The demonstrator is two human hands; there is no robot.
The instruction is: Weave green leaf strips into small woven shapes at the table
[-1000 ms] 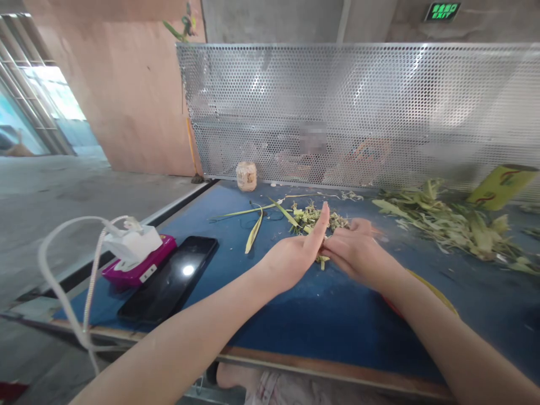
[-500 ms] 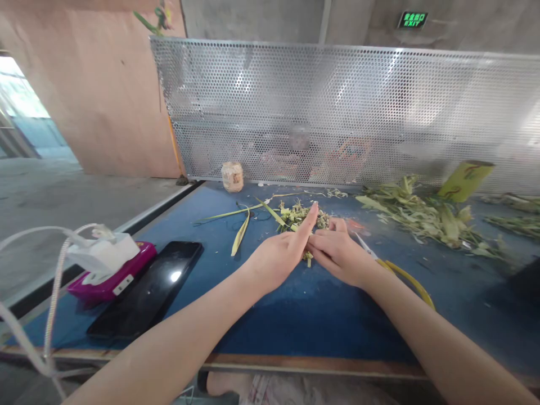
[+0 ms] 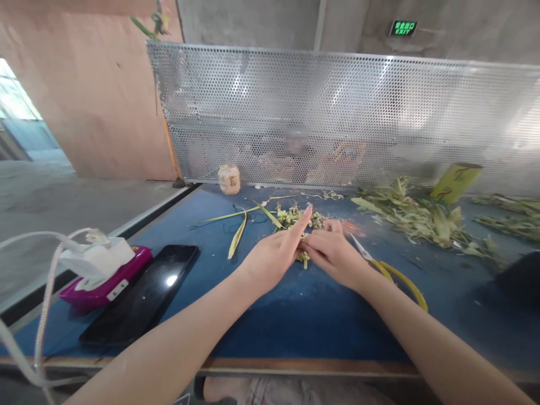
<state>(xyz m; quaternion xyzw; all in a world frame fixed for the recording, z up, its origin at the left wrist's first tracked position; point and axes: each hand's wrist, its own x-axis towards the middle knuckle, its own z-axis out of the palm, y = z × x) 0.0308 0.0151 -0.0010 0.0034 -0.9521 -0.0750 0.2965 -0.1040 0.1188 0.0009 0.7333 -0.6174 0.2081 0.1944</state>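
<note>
The person's left hand [image 3: 272,256] and right hand [image 3: 335,250] meet over a blue surface [image 3: 320,320], their fingertips close together at the near side of a pile of small yellow-green plant pieces [image 3: 287,218]. The left hand points one digit up and away, while its other fingers are mostly hidden, so whether its grip is wide or narrow cannot be told. The right hand's fingers are bent in toward the left hand; its grip looks narrow, but what, if anything, sits between the fingertips is too small and covered to tell. The pile lies on the surface just beyond the two hands, with a few bits showing below the place where they meet. Left of the pile lie a pale green leaf strip [image 3: 237,236] and thin stalks. Scissors [image 3: 417,289] with yellow handles lie beside the right forearm, partly covered by it. Farther right spreads a heap of pale green husks [image 3: 415,219], with a yellow-green container [image 3: 455,183] tilted behind it. A whitish jar [image 3: 229,180] stands near the perforated metal panel [image 3: 270,112] at the back. On the left, a black phone [image 3: 141,295] lies next to a magenta power strip [image 3: 95,293] bearing a white plug [image 3: 99,259].
</note>
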